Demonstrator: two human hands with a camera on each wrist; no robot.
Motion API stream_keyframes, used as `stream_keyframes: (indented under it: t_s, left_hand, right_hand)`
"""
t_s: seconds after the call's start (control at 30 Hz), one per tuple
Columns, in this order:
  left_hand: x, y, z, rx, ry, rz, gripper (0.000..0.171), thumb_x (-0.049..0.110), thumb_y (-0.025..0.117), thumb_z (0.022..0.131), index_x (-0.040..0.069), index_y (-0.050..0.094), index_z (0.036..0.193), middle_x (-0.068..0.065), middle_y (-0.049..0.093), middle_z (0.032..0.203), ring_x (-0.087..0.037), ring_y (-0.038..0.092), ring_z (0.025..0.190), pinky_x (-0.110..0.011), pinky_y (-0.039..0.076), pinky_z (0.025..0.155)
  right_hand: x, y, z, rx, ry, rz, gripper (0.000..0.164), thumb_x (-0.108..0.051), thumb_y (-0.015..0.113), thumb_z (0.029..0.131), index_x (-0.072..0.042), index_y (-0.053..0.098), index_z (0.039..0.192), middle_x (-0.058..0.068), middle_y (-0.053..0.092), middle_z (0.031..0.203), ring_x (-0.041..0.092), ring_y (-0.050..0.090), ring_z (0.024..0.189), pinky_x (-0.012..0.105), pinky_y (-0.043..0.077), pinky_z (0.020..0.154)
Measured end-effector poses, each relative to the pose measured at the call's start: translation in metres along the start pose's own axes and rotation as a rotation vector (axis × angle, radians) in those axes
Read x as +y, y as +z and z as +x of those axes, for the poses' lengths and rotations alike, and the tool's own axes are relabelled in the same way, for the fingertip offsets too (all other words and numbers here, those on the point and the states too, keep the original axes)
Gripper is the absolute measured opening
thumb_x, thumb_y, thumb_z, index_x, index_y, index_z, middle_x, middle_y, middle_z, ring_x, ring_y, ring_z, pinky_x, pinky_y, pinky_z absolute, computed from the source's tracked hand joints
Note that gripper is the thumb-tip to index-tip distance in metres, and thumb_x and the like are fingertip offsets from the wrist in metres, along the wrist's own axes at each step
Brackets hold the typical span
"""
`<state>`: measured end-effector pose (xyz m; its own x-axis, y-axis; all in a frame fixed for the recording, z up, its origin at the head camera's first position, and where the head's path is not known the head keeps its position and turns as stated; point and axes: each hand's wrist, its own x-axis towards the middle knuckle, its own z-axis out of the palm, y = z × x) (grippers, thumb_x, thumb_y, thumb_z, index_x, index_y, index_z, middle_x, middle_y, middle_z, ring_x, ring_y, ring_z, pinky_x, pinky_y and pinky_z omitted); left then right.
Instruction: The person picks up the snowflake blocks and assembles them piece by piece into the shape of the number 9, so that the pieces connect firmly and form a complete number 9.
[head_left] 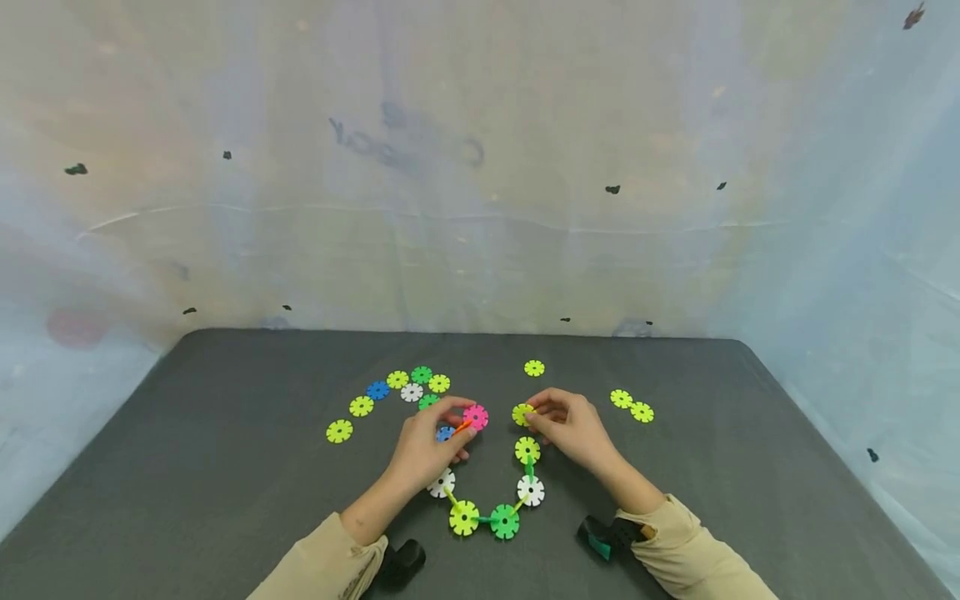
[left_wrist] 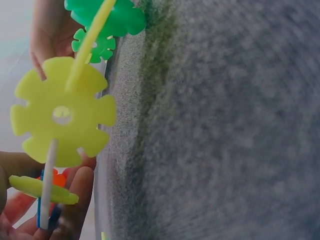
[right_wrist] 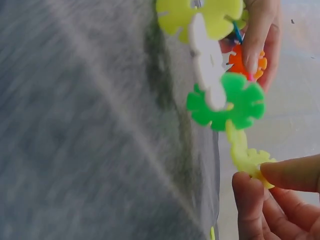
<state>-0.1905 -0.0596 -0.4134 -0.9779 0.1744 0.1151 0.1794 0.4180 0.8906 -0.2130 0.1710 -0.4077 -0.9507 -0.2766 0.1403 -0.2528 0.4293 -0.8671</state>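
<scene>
Notched plastic discs, linked edge to edge, form a U-shaped chain between the two hands. My left hand pinches an orange disc near one end; a pink disc is joined to it, and a blue disc shows beside the fingers. At the other end my right hand pinches a yellow disc between thumb and fingertips. Along the bottom of the U run a white disc, a yellow disc and a green disc. The pink and right-hand yellow ends stand apart.
Loose discs lie on the dark grey table: several yellow, green, white and blue ones at the back left, including a blue disc. One yellow disc lies behind the hands, and a yellow pair lies to the right. A pale sheet hangs behind.
</scene>
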Motion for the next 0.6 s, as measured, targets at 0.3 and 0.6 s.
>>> stream_keyframes:
  t_s: [0.3, 0.6]
  left_hand:
    - [0.0, 0.001, 0.0, 0.005, 0.003, -0.005, 0.035, 0.007, 0.069, 0.087, 0.009, 0.062, 0.122, -0.011, 0.065, 0.096, -0.016, 0.064, 0.054, -0.023, 0.053, 0.052]
    - [0.002, 0.001, 0.002, 0.012, -0.001, -0.006, 0.035, 0.006, 0.069, 0.087, 0.01, 0.063, 0.121, -0.01, 0.067, 0.096, -0.016, 0.065, 0.055, -0.023, 0.053, 0.052]
  right_hand:
    - [-0.004, 0.01, 0.003, -0.031, -0.021, 0.076, 0.02, -0.009, 0.067, 0.089, 0.005, 0.065, 0.103, 0.021, 0.07, 0.092, 0.036, 0.069, 0.08, 0.034, 0.057, 0.061]
    - [-0.008, 0.017, 0.006, -0.084, -0.017, 0.124, 0.02, -0.008, 0.068, 0.088, 0.007, 0.066, 0.102, 0.024, 0.07, 0.096, 0.036, 0.07, 0.076, 0.03, 0.058, 0.064]
